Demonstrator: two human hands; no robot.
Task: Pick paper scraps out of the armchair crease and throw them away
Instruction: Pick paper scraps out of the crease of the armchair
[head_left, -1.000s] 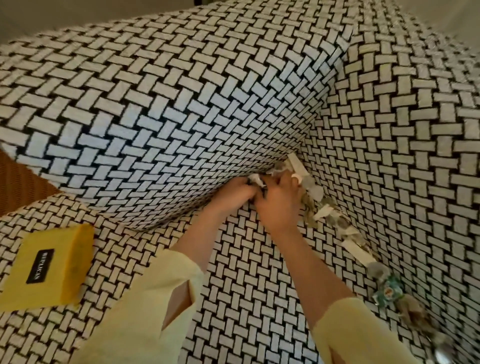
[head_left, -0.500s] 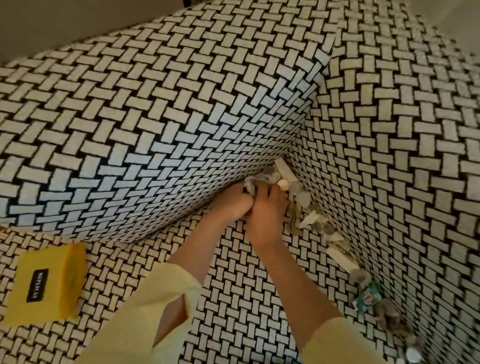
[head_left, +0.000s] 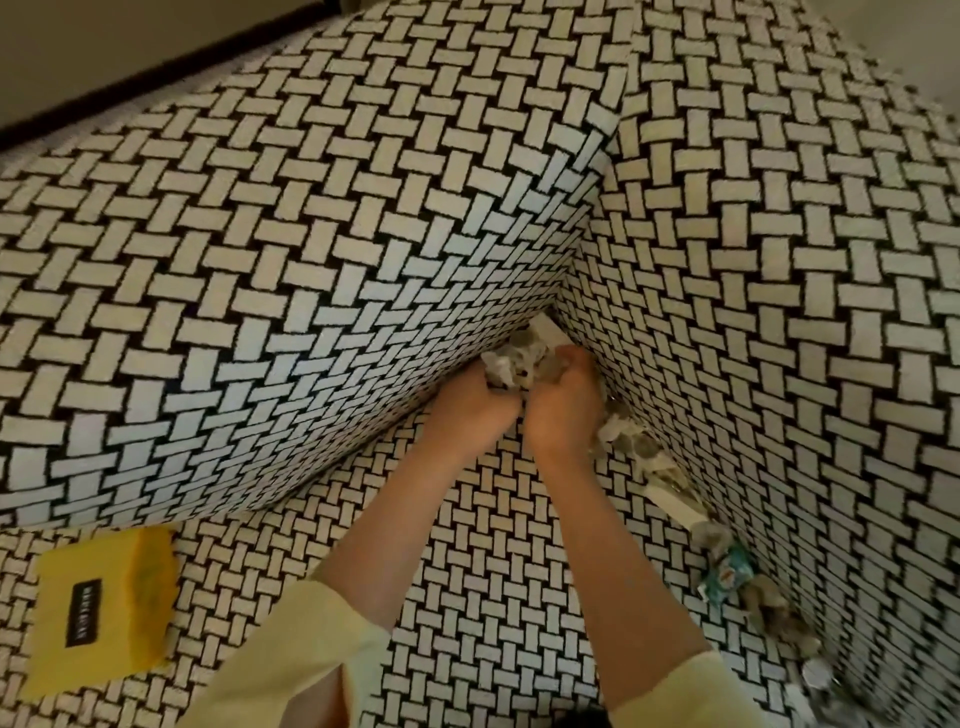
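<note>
A black-and-white woven armchair fills the view, its seat (head_left: 467, 597) meeting the right arm (head_left: 779, 364) in a crease. Crumpled paper scraps (head_left: 647, 457) lie along that crease down to the lower right, among them a teal printed wrapper (head_left: 727, 569). At the back corner of the crease my left hand (head_left: 470, 418) and my right hand (head_left: 558, 410) are side by side, both closed around a bunch of crumpled scraps (head_left: 514, 364). A white paper strip (head_left: 545, 330) pokes out of the corner just behind them.
A yellow box (head_left: 98, 608) with a black label lies on the seat at the lower left. The back cushion (head_left: 285, 260) overhangs the seat on the left. A beige floor (head_left: 78, 47) shows beyond the chair at the top left.
Both hands have stayed at the crease corner and gathered more scraps between them. The view has tilted, so the chair sits lower in the picture.
</note>
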